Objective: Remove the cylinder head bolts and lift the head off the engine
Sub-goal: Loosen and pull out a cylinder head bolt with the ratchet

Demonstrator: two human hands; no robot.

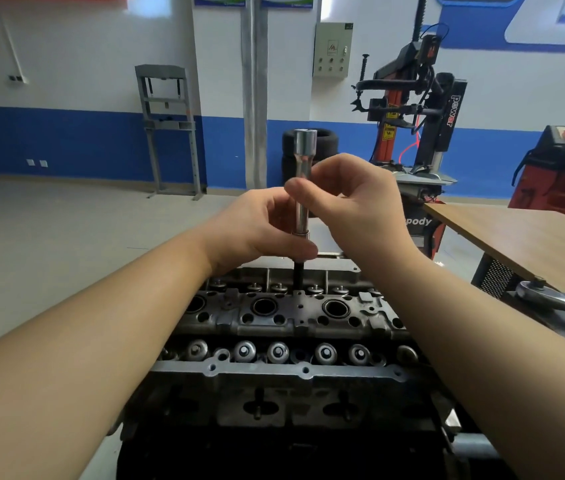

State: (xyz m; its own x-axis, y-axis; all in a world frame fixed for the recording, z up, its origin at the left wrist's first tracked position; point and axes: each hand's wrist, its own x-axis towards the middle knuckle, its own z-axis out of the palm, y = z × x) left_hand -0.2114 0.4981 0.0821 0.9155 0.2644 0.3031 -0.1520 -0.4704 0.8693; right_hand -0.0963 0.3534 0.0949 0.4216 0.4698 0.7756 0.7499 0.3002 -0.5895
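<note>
Head view of a workshop bench scene. Both hands hold 1 upright chrome extension above the cylinder head. The left hand grips the lower part of the extension, fingers curled round it, thumb lying just under the collar. The right hand pinches the shaft higher up between thumb and fingers. The wider drive end of the extension stands clear above both hands. Below the left hand a black bit runs straight down from the extension to the far side of the head (whether its tip is seated on a bolt cannot be told).

The head sits on the engine, directly in front of the person and between the 2 forearms. Its top face shows 3 round wells in a row, with valve springs along the near and far edges.

To the right, a ratchet lies near the edge of a wooden table, well apart from the hands. Behind stand a tyre changer, stacked tyres and a grey press frame against a blue-and-white wall.
</note>
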